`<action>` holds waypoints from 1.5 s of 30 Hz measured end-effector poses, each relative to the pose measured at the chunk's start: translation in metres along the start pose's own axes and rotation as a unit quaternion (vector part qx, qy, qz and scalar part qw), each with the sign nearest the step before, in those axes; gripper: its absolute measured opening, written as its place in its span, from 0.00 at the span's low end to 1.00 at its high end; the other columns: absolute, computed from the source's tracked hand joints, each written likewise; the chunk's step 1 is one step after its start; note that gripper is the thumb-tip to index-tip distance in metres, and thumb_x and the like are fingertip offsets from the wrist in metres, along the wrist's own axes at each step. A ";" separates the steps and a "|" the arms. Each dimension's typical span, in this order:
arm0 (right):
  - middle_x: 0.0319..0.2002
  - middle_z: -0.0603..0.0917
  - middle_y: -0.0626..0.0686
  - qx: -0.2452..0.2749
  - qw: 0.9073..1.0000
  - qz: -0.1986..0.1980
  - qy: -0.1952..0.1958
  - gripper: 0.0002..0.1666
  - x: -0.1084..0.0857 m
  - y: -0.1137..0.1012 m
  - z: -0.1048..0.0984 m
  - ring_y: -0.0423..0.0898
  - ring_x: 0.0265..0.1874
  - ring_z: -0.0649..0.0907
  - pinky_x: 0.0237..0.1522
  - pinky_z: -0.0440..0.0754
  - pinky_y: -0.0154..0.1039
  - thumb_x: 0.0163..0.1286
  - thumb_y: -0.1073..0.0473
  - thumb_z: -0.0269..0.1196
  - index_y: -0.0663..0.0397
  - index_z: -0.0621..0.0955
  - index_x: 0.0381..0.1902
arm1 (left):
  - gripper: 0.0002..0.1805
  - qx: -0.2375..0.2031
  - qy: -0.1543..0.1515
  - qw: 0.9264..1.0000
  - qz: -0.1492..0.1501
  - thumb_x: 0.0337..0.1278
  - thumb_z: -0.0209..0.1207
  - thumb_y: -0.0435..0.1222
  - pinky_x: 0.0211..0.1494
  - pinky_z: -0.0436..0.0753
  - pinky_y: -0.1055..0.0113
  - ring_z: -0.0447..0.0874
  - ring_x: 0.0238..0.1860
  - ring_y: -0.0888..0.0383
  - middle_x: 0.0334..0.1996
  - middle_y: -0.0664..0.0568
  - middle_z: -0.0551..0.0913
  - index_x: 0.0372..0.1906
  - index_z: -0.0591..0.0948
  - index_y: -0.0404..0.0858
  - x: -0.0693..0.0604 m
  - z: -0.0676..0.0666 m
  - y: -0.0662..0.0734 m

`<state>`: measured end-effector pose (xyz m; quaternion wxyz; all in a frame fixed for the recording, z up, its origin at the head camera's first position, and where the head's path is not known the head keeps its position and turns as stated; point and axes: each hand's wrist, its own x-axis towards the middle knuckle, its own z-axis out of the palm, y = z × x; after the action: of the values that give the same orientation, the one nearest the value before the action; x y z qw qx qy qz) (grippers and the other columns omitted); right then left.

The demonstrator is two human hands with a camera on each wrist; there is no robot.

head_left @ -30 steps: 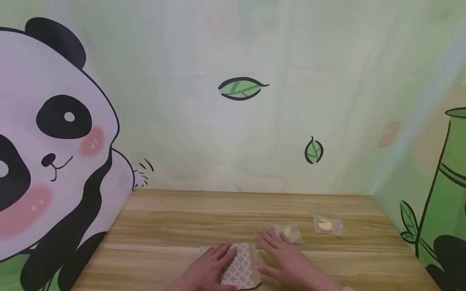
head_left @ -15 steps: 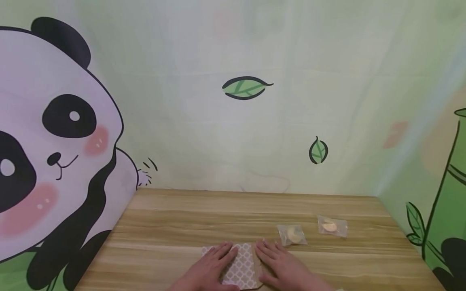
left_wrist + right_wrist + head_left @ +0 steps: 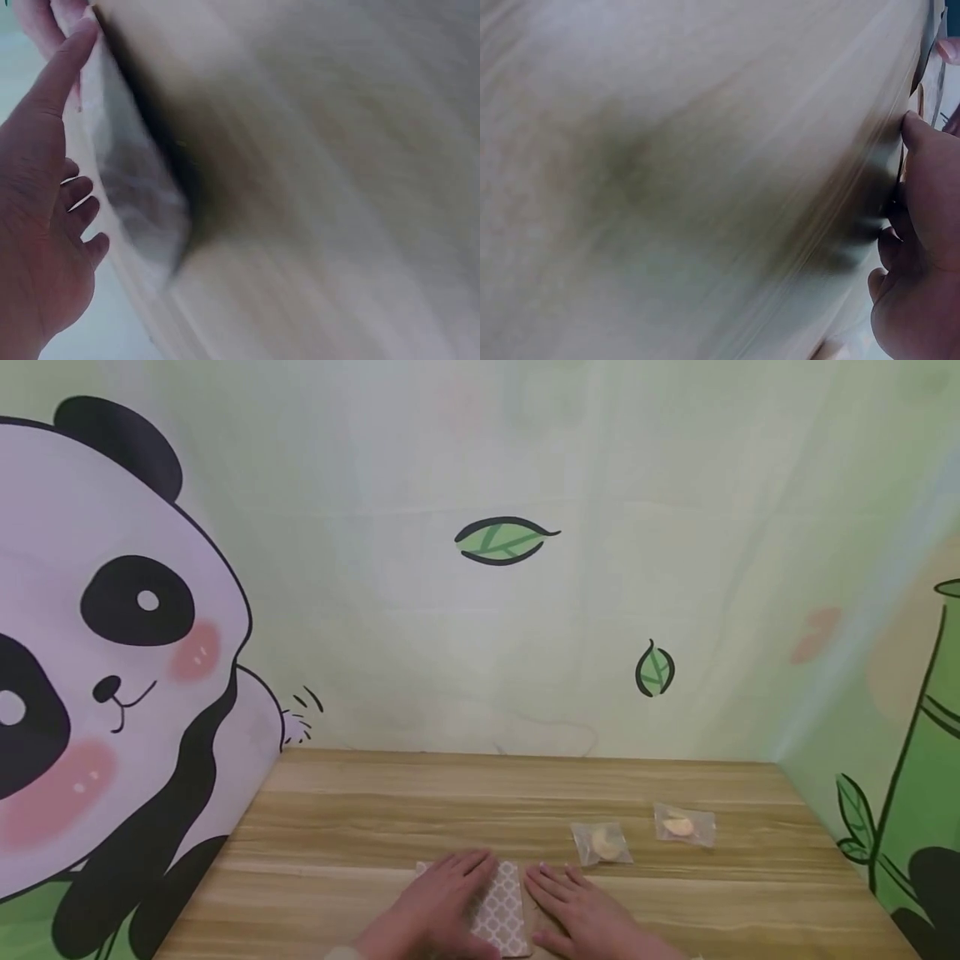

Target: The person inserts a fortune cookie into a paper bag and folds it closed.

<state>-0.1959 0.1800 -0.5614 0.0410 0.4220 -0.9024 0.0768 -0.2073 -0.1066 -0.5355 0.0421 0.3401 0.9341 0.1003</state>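
Note:
A flat folded paper [image 3: 504, 910] with a white-and-tan lattice print lies on the wooden table in the head view. Along its right side runs a plain brown strip [image 3: 530, 914]. My left hand [image 3: 438, 902] arches over the paper's left part, holding it between thumb and fingers. In the left wrist view the thumb [image 3: 71, 64] lies on the edge of the paper [image 3: 139, 180], and a dark gap shows beneath that edge. My right hand [image 3: 581, 906] rests on the brown strip with its fingers extended. Its thumb [image 3: 922, 135] is near the strip's edge in the right wrist view.
Two small clear packets, each with a pale round item inside, lie beyond my right hand: one packet [image 3: 602, 844] nearer, the other packet [image 3: 685, 825] farther right. A printed panda backdrop [image 3: 450, 635] closes off the back and sides of the wooden table [image 3: 375, 810].
My right hand has moved left and nearer, from beside the nearer packet onto the brown strip. My left hand has shifted slightly right, its fingers now more arched over the paper.

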 end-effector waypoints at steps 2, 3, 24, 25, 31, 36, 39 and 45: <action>0.76 0.74 0.59 -0.009 1.000 -0.005 0.003 0.43 0.000 0.001 0.002 0.56 0.75 0.75 0.70 0.75 0.61 0.84 0.34 0.51 0.62 0.71 0.78 | 0.68 -0.007 -0.011 1.000 -0.009 0.40 0.75 0.73 0.79 0.70 0.51 0.68 0.78 0.47 0.80 0.46 0.69 0.82 0.67 0.38 0.006 -0.004 0.005; 0.76 0.75 0.59 -0.015 1.000 -0.008 0.007 0.43 -0.001 0.001 0.003 0.56 0.75 0.75 0.70 0.76 0.60 0.85 0.34 0.50 0.63 0.72 0.78 | 0.68 -0.006 -0.017 1.000 -0.011 0.38 0.76 0.73 0.78 0.71 0.52 0.69 0.78 0.48 0.79 0.46 0.70 0.81 0.67 0.38 0.008 -0.005 0.007; 0.76 0.75 0.59 -0.041 0.998 -0.020 0.039 0.42 -0.003 0.007 0.016 0.54 0.74 0.76 0.69 0.77 0.55 0.86 0.35 0.48 0.63 0.72 0.77 | 0.63 0.023 -0.028 0.999 0.000 0.31 0.81 0.66 0.74 0.76 0.56 0.76 0.70 0.48 0.70 0.49 0.77 0.76 0.74 0.39 0.023 -0.008 0.017; 0.76 0.75 0.59 -0.039 0.998 -0.019 0.036 0.42 -0.003 0.007 0.015 0.54 0.74 0.76 0.70 0.77 0.55 0.86 0.35 0.48 0.64 0.72 0.77 | 0.62 0.020 -0.027 0.999 -0.003 0.31 0.80 0.65 0.74 0.76 0.56 0.76 0.69 0.47 0.69 0.49 0.77 0.76 0.74 0.40 0.023 -0.007 0.017; 0.76 0.75 0.59 -0.035 0.999 -0.022 0.030 0.42 -0.002 0.006 0.013 0.54 0.74 0.76 0.71 0.76 0.52 0.86 0.35 0.47 0.63 0.72 0.77 | 0.59 -0.010 -0.017 1.000 -0.007 0.31 0.81 0.60 0.72 0.78 0.56 0.77 0.66 0.49 0.66 0.49 0.77 0.74 0.75 0.41 0.022 -0.006 0.017; 0.74 0.77 0.59 -0.051 0.997 -0.031 0.044 0.41 -0.002 0.005 0.009 0.53 0.73 0.77 0.70 0.77 0.50 0.86 0.35 0.49 0.63 0.74 0.76 | 0.55 -0.046 0.003 0.999 -0.008 0.33 0.81 0.57 0.69 0.80 0.58 0.77 0.66 0.51 0.66 0.50 0.77 0.73 0.76 0.41 0.017 -0.007 0.014; 0.75 0.77 0.58 -0.051 0.997 -0.033 0.052 0.41 -0.003 0.004 0.006 0.52 0.74 0.76 0.70 0.77 0.50 0.85 0.35 0.50 0.62 0.74 0.76 | 0.54 -0.059 0.016 0.998 -0.010 0.34 0.81 0.56 0.68 0.81 0.58 0.77 0.67 0.52 0.67 0.50 0.78 0.72 0.77 0.41 0.013 -0.006 0.013; 0.76 0.74 0.60 0.025 0.998 0.013 0.062 0.41 -0.013 0.008 -0.009 0.55 0.74 0.75 0.72 0.75 0.54 0.83 0.38 0.56 0.63 0.72 0.77 | 0.52 -0.066 0.028 0.997 -0.013 0.36 0.79 0.57 0.67 0.82 0.56 0.78 0.66 0.53 0.66 0.52 0.79 0.72 0.77 0.42 0.011 -0.004 0.011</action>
<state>-0.1938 0.1965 -0.5552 0.0859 0.4054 -0.9014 0.1256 -0.2094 -0.0926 -0.5291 0.0398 0.3218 0.9304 0.1707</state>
